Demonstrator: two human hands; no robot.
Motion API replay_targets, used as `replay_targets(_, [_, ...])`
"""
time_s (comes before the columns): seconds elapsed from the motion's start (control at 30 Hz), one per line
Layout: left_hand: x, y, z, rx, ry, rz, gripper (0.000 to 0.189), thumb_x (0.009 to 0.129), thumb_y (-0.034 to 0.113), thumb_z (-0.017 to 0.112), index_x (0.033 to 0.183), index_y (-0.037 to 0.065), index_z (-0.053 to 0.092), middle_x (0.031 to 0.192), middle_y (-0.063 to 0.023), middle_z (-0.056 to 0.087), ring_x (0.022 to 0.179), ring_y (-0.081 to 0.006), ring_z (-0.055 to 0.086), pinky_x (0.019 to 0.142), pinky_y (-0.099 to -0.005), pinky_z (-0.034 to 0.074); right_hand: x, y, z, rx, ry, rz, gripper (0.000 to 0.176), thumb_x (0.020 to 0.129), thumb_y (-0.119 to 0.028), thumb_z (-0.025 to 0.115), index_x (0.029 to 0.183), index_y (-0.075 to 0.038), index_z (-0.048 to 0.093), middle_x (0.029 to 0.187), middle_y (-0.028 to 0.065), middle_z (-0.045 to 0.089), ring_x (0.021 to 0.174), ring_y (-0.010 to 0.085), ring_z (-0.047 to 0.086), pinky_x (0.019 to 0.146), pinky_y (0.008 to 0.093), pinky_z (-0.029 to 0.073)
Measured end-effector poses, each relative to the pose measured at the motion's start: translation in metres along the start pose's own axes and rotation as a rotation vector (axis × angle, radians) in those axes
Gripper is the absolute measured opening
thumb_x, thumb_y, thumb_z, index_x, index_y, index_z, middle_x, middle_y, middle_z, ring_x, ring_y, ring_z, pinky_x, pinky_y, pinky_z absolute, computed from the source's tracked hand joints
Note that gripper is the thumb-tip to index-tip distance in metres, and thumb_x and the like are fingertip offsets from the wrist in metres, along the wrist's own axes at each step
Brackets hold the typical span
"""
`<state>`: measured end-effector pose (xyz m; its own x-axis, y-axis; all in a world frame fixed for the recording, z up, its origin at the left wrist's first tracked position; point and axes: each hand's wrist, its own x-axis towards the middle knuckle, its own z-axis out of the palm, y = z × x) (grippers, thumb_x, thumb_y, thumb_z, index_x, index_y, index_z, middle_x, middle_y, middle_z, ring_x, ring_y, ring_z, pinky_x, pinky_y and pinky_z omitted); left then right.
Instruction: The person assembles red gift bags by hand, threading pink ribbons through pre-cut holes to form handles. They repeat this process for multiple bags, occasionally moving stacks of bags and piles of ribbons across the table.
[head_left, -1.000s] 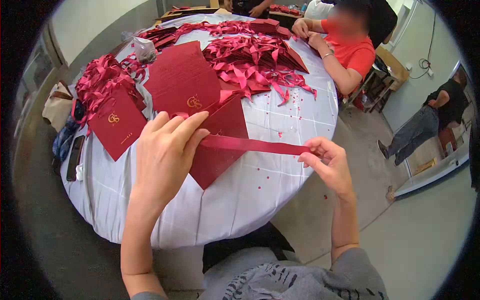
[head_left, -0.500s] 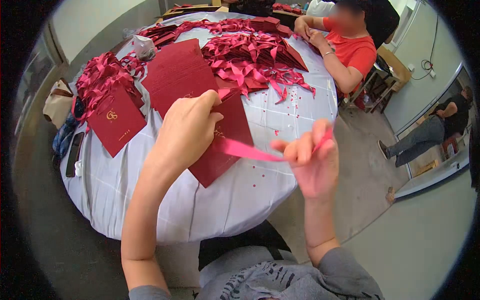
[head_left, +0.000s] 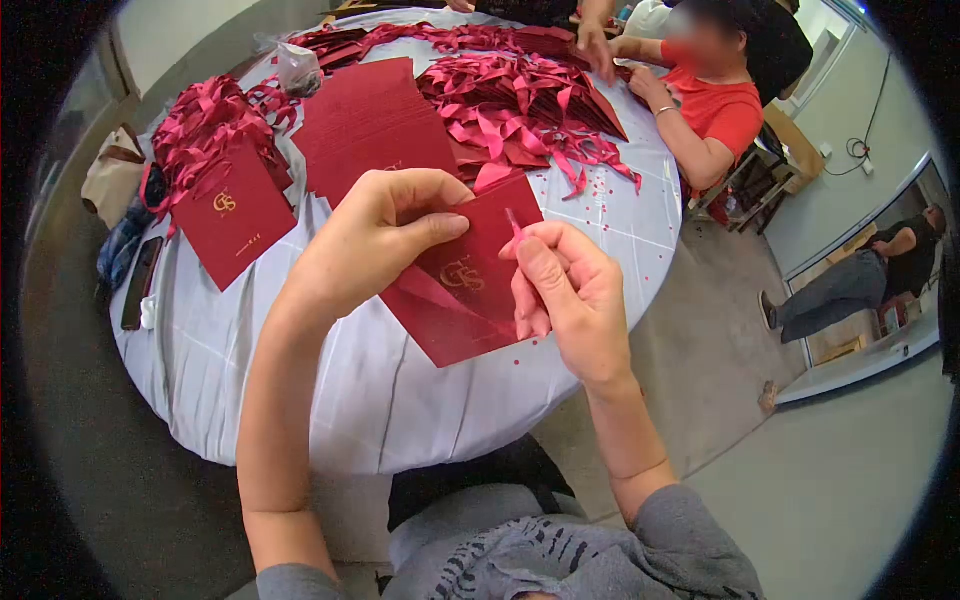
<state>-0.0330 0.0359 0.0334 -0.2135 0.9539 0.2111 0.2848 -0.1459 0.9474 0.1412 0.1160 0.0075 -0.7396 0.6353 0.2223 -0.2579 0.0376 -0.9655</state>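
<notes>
A dark red paper bag (head_left: 462, 312) with a gold emblem is held up over the near part of the table. My left hand (head_left: 385, 230) is closed on its upper left edge, thumb in front. Between the thumb and fingers of my right hand (head_left: 565, 290) is pinched the tip of a pink ribbon (head_left: 440, 295), which hangs in a loop across the bag's front. The ribbon's end points up at the bag's top edge. Behind the bag lies a stack of larger dark red sheets or bags (head_left: 370, 125).
Finished-looking red bags with ribbons (head_left: 235, 215) pile up at the left. More ribboned bags (head_left: 520, 100) cover the far side of the white-clothed table (head_left: 270, 370). A plastic bag (head_left: 298, 72) and a phone (head_left: 142, 285) lie left. Co-workers (head_left: 705, 110) sit and stand beyond.
My right hand has moved left and up to the bag, bringing the ribbon end with it. The ribbon went from stretched to slack. A co-worker's hand has appeared at the far side.
</notes>
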Motion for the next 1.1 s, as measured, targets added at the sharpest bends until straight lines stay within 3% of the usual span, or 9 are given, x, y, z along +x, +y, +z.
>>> replay_targets(0.37, [-0.001,-0.009,-0.004,-0.139,-0.038,-0.089,0.018,0.085,0.006,0.059,0.1,-0.003,0.062,0.089,-0.0019,0.065,0.079,-0.0071,0.059,0.073,-0.0225,0.049,0.002,0.003,0.01,-0.153,0.105,-0.122,0.014,0.092,-0.011,0.051,0.082,-0.002,0.053,0.054,-0.001,0.048,0.041,0.002,0.039,0.037,0.0169,0.032])
replay_targets(0.47, [-0.001,-0.007,-0.004,-0.177,-0.058,-0.095,0.018,0.085,0.006,0.058,0.1,-0.004,0.062,0.088,-0.002,0.065,0.078,-0.0072,0.06,0.073,-0.0227,0.05,0.002,0.004,0.012,-0.203,0.106,-0.107,0.009,0.089,-0.006,0.056,0.082,-0.001,0.054,0.06,-0.0047,0.051,0.054,-0.0009,0.043,0.047,0.0169,0.033])
replay_targets(0.53, [-0.002,-0.006,-0.003,-0.191,-0.064,-0.108,0.017,0.086,0.006,0.058,0.1,-0.004,0.062,0.088,-0.0021,0.065,0.078,-0.0073,0.06,0.073,-0.0227,0.05,0.003,0.007,0.014,-0.227,0.11,-0.138,0.009,0.089,-0.006,0.056,0.081,0.0,0.054,0.06,-0.0051,0.05,0.054,-0.001,0.042,0.047,0.017,0.033])
replay_targets(0.73, [-0.007,0.001,0.007,-0.003,0.07,-0.034,0.017,0.082,0.005,0.062,0.096,-0.005,0.061,0.082,-0.0008,0.063,0.076,-0.0041,0.055,0.068,-0.0204,0.047,0.004,0.013,0.014,-0.313,0.186,-0.185,0.01,0.085,-0.005,0.059,0.078,-0.001,0.054,0.058,-0.0034,0.048,0.054,0.0001,0.041,0.046,0.0195,0.034])
replay_targets(0.83, [-0.01,0.008,0.013,0.147,0.11,0.073,0.015,0.081,0.003,0.061,0.092,-0.008,0.061,0.076,-0.0033,0.063,0.072,-0.0046,0.053,0.063,-0.0234,0.046,0.003,0.016,0.016,-0.419,0.244,-0.325,0.012,0.083,-0.004,0.061,0.075,-0.001,0.053,0.056,0.0016,0.049,0.051,0.0027,0.042,0.045,0.0232,0.036])
replay_targets(0.93, [-0.014,0.011,0.022,0.241,0.206,0.126,0.016,0.077,0.002,0.063,0.091,-0.006,0.061,0.074,-0.0115,0.064,0.068,-0.0102,0.058,0.063,-0.0263,0.047,0.001,0.014,0.017,-0.47,0.265,-0.322,0.012,0.082,-0.004,0.061,0.075,-0.001,0.052,0.056,0.0043,0.048,0.051,0.004,0.043,0.045,0.0248,0.038])
replay_targets(0.97, [-0.016,0.01,0.026,0.311,0.269,0.207,0.016,0.076,0.001,0.062,0.091,-0.005,0.061,0.075,-0.0158,0.063,0.068,-0.0169,0.062,0.064,-0.0283,0.048,0.0,0.013,0.016,-0.461,0.264,-0.304,0.011,0.081,-0.004,0.061,0.075,-0.001,0.052,0.055,0.0056,0.048,0.05,0.0051,0.044,0.045,0.0254,0.038])
replay_targets(1.1, [-0.02,0.019,0.039,0.481,0.325,0.376,0.014,0.076,-0.002,0.058,0.089,-0.004,0.06,0.079,-0.0176,0.06,0.071,-0.0325,0.061,0.062,-0.0351,0.048,-0.004,0.002,0.018,-0.492,0.274,-0.335,0.01,0.082,-0.004,0.06,0.076,-0.001,0.052,0.055,0.0058,0.048,0.05,0.0062,0.044,0.045,0.0265,0.039])
